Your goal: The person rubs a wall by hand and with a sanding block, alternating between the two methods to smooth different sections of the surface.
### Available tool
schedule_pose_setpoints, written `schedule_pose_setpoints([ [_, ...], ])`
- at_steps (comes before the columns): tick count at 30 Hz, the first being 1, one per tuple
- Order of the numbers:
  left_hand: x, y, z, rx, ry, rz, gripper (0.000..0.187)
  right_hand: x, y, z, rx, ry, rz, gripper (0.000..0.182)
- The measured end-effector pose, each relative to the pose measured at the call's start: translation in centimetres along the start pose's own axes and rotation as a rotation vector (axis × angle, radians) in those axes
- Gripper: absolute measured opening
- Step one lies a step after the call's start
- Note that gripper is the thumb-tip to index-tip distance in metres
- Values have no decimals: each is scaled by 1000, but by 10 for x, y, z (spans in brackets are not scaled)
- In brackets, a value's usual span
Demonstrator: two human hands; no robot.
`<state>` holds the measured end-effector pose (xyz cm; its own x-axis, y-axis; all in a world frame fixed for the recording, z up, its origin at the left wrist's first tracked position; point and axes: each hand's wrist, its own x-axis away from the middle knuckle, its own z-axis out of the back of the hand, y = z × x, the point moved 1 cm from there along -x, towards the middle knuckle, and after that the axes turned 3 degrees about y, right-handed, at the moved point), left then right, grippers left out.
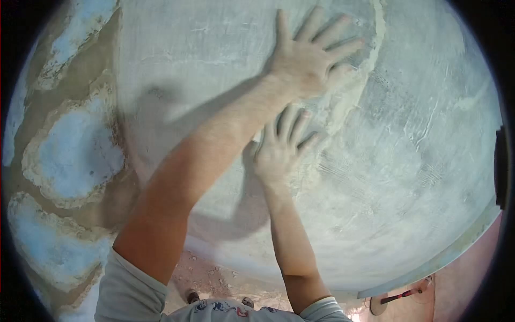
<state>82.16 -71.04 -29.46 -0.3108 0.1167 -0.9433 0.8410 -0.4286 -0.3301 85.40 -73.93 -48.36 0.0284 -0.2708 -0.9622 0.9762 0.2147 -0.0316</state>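
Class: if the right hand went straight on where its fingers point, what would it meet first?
Probably the left hand, near its wrist, just ahead of the right hand; depth is unclear, so they might not touch.

Left side: rough-edged, pale-blue patches (pixel 80 150) between brown, rough bands (pixel 70 206)
Lower right: round-headed tool with black-and-red handle (pixel 398 296)
Right edge: narrow black object (pixel 501 167), unclear

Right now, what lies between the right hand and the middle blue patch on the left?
In the head view, the left arm crosses that stretch, with parts of the grey surface showing beside it.
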Motion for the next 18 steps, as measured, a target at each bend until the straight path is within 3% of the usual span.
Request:
schedule_pose_setpoints([
  [1,-4,15,-10,-2,-55,-18,60,4,-8,-11,-60,112,49,71],
  [3,-1,47,-16,45,-85,-117,59,17,-13,-22,-334,121,146,68],
  [5,10,74,-19,63,-95,-185,59,45,-10,-24,-458,-211,141,64],
  [7,23,85,-22,119,-113,-228,59,86,1,-31,-231,-493,353,64],
  [8,29,87,-21,143,-121,-250,59,114,10,-42,63,-603,564,66],
  [10,46,78,-15,201,-115,-265,63,152,24,-34,302,-634,805,71],
  [12,66,62,-11,236,-153,-291,66,174,58,-7,180,-497,884,77],
  [14,90,41,1,209,-213,-245,71,186,84,0,256,-370,939,85],
  [18,141,3,16,146,-268,-84,71,157,117,31,318,-504,1002,87],
])
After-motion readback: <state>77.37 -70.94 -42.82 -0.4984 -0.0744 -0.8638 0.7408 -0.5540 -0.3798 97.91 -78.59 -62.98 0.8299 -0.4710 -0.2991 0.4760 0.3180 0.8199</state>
